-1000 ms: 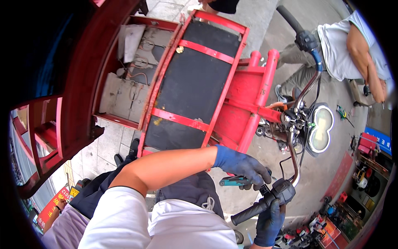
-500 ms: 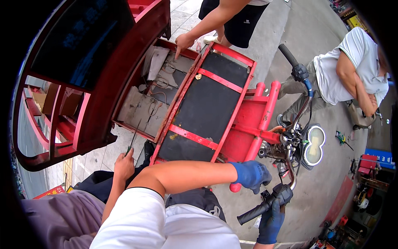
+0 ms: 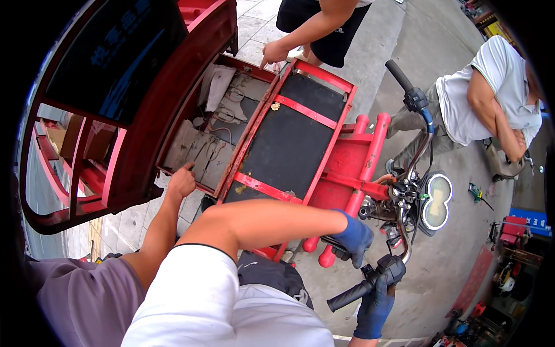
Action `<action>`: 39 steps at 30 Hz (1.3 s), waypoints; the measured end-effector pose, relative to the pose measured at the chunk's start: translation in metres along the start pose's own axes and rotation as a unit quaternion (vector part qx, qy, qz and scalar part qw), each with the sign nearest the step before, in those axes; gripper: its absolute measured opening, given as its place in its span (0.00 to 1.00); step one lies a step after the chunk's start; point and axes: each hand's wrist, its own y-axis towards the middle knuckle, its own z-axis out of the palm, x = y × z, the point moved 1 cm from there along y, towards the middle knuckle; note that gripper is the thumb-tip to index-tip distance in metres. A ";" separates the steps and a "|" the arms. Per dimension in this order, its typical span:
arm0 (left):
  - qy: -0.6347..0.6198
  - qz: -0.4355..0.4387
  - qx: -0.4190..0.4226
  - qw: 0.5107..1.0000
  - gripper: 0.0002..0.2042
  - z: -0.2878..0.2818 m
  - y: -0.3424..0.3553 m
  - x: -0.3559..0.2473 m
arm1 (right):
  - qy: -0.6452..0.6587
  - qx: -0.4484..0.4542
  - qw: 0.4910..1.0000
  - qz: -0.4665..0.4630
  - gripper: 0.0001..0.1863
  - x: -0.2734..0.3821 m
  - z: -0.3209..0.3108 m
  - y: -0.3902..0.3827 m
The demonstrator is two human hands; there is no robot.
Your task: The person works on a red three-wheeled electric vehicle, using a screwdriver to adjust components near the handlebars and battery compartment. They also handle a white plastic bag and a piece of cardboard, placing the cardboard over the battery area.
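overview of the work at the handlebar, seen from above. my right hand (image 3: 376,306), in a blue and dark glove, comes up from below; its fingers are closed about the inner end of the black grip (image 3: 350,295), just beside the switch housing (image 3: 392,268). the grip lies at the near end of the chrome handlebar (image 3: 409,246), pointing obliquely toward my body. my left hand (image 3: 354,236), also gloved, is held above and to the left of the housing, apart from it, with fingers bent and pointing down. something dark shows beneath its palm; i cannot tell what it is, nor how firmly the fingers close on it.

beyond the handlebar stands a figure-eight-shaped gauge unit (image 3: 437,202) with a pale rim; the far grip (image 3: 399,75) rises at the upper right. to the left lie the red frame (image 3: 341,162), a black panel (image 3: 289,139) crossed by red straps, and an open compartment (image 3: 180,151) with loose wires. one co-worker's hand (image 3: 275,53) points at the compartment's upper end; another co-worker's hand (image 3: 183,181) is at its lower edge. at right, a person in a pale shirt (image 3: 457,89) stands with folded arms.
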 end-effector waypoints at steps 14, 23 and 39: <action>-0.519 0.028 -0.041 0.853 0.28 0.041 -0.029 0.014 | -0.019 0.033 0.999 -0.003 0.26 0.001 0.003 0.001; 0.015 0.155 -0.305 0.940 0.24 0.065 0.010 0.039 | -0.049 -0.007 0.999 0.007 0.24 0.007 0.020 -0.004; 0.218 0.082 -0.349 0.908 0.19 0.060 -0.002 0.015 | -0.050 -0.030 0.998 0.010 0.25 0.003 0.016 -0.005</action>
